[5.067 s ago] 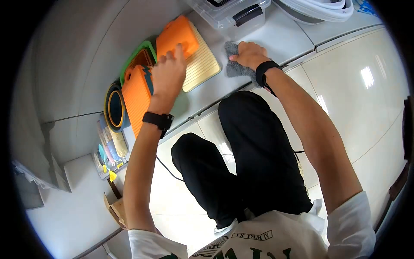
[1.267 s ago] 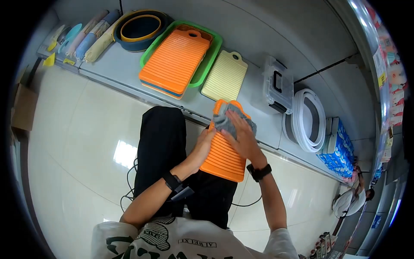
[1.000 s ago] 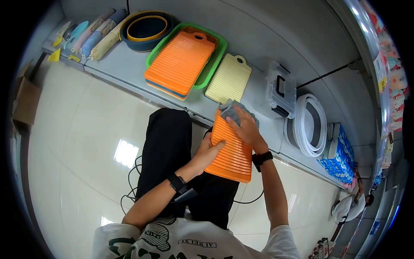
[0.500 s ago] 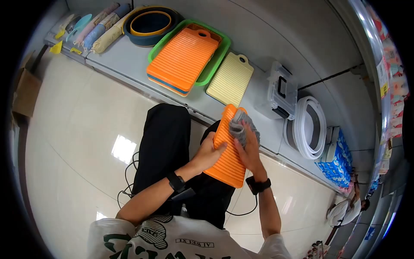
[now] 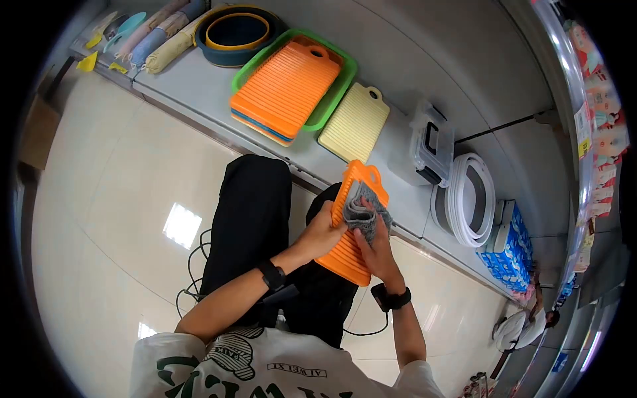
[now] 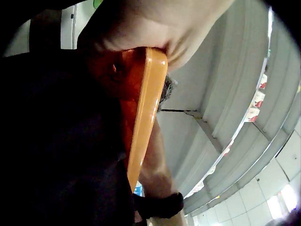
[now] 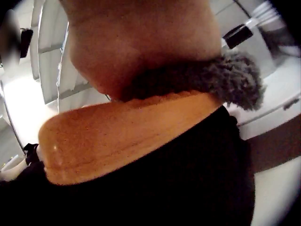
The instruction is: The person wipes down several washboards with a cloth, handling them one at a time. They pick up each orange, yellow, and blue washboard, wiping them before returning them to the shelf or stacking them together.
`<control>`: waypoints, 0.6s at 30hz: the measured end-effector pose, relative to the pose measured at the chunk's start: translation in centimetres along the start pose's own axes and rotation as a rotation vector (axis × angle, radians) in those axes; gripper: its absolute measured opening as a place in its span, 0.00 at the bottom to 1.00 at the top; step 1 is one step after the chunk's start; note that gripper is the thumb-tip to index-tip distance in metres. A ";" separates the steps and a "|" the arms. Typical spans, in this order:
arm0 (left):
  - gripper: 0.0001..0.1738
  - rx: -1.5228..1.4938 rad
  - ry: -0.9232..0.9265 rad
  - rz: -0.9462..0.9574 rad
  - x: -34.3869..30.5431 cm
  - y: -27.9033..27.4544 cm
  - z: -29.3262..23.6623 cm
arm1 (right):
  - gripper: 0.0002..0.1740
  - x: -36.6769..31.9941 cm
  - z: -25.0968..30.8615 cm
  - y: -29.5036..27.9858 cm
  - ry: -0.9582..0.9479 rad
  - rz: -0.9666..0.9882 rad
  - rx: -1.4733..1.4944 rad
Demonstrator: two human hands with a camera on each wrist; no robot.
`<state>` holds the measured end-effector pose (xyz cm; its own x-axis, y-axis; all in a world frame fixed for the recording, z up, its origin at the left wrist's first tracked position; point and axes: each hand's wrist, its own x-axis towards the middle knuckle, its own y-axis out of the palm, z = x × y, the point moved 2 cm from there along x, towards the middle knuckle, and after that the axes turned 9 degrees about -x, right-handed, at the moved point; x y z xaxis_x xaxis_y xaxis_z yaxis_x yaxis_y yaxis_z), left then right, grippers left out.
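An orange ribbed washboard [image 5: 350,233] stands tilted against my lap, handle end toward the shelf. My left hand [image 5: 323,229] grips its left edge; in the left wrist view the fingers wrap the orange board edge [image 6: 143,108]. My right hand [image 5: 373,240] holds a grey fluffy cloth [image 5: 361,212] and presses it on the board's ribbed face. In the right wrist view the grey cloth [image 7: 221,77] lies between palm and orange board [image 7: 122,136].
On the grey shelf [image 5: 199,93] lie a stack of orange washboards in a green tray [image 5: 285,83], a yellow washboard [image 5: 355,123], a clear lidded box [image 5: 424,146], white basins [image 5: 468,199] and a blue-yellow basin [image 5: 235,33]. White tiled floor [image 5: 119,219] spreads left.
My right hand has drawn the cloth down the board from near the handle toward the middle. The left hand keeps its grip; the board stands a little more edge-on.
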<state>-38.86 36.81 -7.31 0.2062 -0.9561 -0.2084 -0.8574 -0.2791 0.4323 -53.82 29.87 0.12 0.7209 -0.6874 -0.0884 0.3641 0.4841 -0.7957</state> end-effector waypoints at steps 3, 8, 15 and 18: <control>0.20 0.019 0.011 -0.016 0.2 -0.3 0.8 | 0.34 1.3 -1.7 -0.1 0.038 0.022 0.113; 0.22 0.051 -0.034 -0.033 -0.6 -0.6 -0.4 | 0.34 3.8 -8.3 -1.2 0.335 -0.102 0.105; 0.26 -0.255 -0.034 0.024 -1.7 -0.3 -4.1 | 0.38 1.2 -7.6 -3.3 0.316 -0.513 1.215; 0.28 -0.070 -0.114 0.137 -1.1 0.2 -3.4 | 0.39 0.8 -1.0 -6.1 0.252 -0.627 1.298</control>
<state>-37.67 37.52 -4.05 0.0314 -0.9703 -0.2400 -0.8380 -0.1564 0.5228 -56.05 25.85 4.26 0.1775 -0.9731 -0.1468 0.9353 0.1205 0.3326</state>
